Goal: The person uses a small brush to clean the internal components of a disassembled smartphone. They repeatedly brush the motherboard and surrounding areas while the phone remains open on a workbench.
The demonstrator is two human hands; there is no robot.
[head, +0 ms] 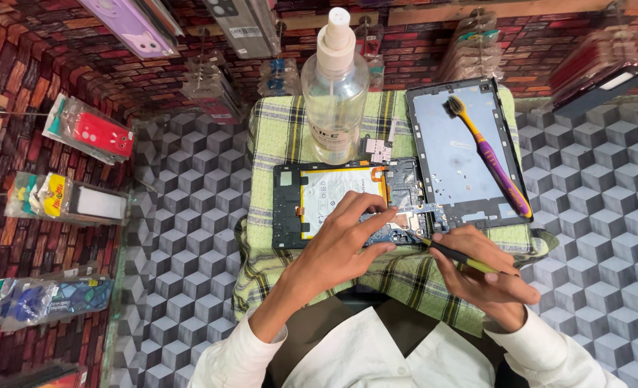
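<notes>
Centre of frame: we work on an opened tablet (333, 205), back off, pale battery (340, 190) and circuit board exposed, lying on a green checked cloth (276, 136). Our left hand (344, 241) rests fingers spread and pressed flat on the lower edge of the board, holding nothing. Our right hand (488, 276), lower right, pinches a slim yellow-green tool (463, 256), tip meeting the board at its right end.

Judgement: keep the left hand pinning the chassis, the tool shallow, clear of the battery.

Upper right: the removed rear frame (434, 154) with a purple-yellow brush (495, 162) lying across it. Top centre: clear spray bottle (335, 86), upright. The counter has a grey cube pattern (182, 237); packaged phone cases (93, 133) hang at left.
</notes>
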